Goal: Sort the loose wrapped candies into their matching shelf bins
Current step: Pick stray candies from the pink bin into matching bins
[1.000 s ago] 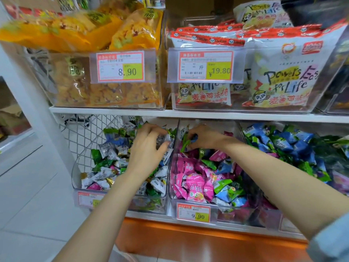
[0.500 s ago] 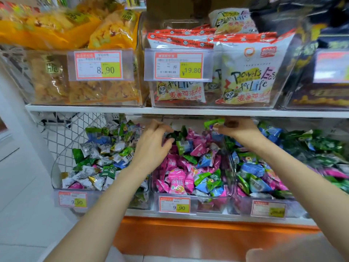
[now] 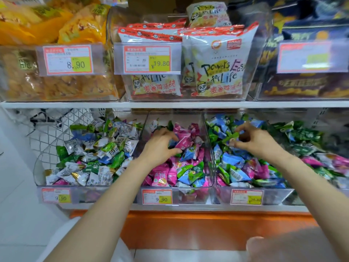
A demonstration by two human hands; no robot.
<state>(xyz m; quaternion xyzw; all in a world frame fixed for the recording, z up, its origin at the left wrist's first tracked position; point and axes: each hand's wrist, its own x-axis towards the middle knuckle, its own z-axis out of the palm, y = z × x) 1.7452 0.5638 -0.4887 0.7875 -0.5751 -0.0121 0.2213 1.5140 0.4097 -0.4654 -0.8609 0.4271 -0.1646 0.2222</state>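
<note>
While the right hand [image 3: 255, 142] pinches a green candy [image 3: 230, 138] above the right bin [image 3: 279, 193], drop it low.
Left hand [image 3: 160, 148] curls over pink candies [image 3: 184, 140]; grasp unconfirmed.

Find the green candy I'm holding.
Right of centre in head view, the green candy is pinched by the right hand above blue candies in the third bin.

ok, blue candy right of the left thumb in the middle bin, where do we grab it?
Probably pinch the blue candy across its puffed middle, from above: it lies on top of the pink heap, top face exposed, and the left hand is just beside it.
</note>
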